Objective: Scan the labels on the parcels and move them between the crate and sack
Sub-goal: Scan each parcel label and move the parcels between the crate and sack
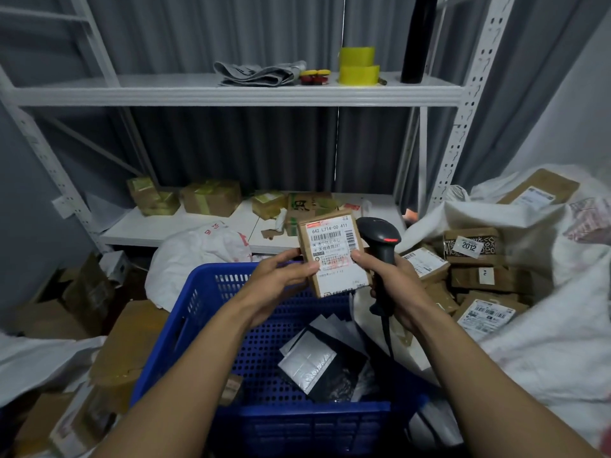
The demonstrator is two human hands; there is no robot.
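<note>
My left hand (pixel 284 276) grips a small brown cardboard parcel (pixel 334 252) by its left edge, white label facing me, above the blue perforated crate (pixel 205 312). My right hand (pixel 393 285) holds a black barcode scanner (pixel 380 239) by its handle, right beside the parcel, and a fingertip of that hand touches the parcel's right edge. Dark and silver flat pouches (pixel 317 365) lie in the crate's bottom. To the right, a white sack (pixel 545 352) lies open with several labelled cardboard parcels (pixel 476 276) inside.
A white metal rack stands behind the crate; its low shelf (pixel 158 226) carries several taped boxes, its upper shelf (pixel 231 90) holds yellow tape rolls and folded cloth. Cardboard boxes (pixel 132 342) and another white sack (pixel 198 259) crowd the floor to the left.
</note>
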